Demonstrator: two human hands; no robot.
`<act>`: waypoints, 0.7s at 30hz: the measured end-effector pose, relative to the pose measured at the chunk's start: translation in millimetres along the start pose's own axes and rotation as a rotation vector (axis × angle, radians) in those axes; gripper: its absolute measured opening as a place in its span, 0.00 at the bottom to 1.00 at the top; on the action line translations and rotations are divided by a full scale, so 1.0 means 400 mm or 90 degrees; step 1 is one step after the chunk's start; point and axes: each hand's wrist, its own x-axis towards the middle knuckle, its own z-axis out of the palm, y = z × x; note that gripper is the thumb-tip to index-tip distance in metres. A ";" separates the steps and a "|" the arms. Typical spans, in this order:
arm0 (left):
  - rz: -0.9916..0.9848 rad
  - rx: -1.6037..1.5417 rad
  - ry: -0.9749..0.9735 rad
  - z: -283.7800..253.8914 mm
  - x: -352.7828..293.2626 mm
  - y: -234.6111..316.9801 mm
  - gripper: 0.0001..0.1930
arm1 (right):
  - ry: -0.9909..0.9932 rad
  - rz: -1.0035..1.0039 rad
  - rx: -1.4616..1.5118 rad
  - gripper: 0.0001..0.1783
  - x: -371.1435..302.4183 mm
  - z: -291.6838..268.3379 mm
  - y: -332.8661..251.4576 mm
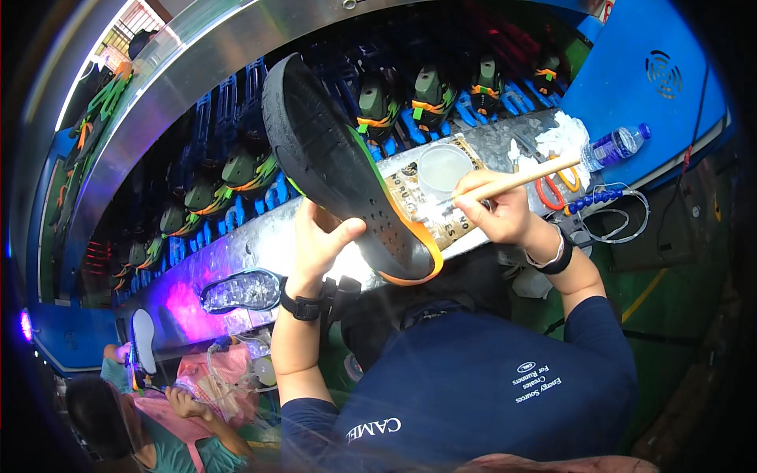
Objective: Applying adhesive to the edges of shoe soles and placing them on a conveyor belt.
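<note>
A long black shoe sole (339, 169) with an orange heel edge and green trim is tilted up before me. My left hand (322, 235) is closed on its near side, thumb against the edge. My right hand (501, 211) grips a pale wooden-handled brush (536, 170), the handle pointing up and right. The brush's working end is hard to make out beside the fingers. Just left of that hand, a round translucent bowl (443, 168) stands on a printed cardboard sheet (465, 150).
Behind the bench (260, 229), shoe uppers on lasts (432, 96) stand along blue racks (473, 110). Red-handled scissors (550, 193), white tissue (564, 138), a bottle (619, 147) and a blue hose (599, 199) lie at right. Another sole (240, 292) lies left; a co-worker (189, 406) holds a white-faced sole (143, 339).
</note>
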 end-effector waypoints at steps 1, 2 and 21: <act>-0.002 0.003 0.000 -0.001 0.001 0.002 0.29 | -0.040 0.043 -0.010 0.02 -0.004 0.001 -0.007; -0.013 0.003 -0.002 -0.002 0.001 0.004 0.29 | -0.039 0.049 -0.013 0.02 -0.006 0.003 -0.012; -0.039 -0.039 -0.030 0.008 0.002 0.011 0.28 | -0.048 -0.088 -0.150 0.03 0.002 0.048 -0.028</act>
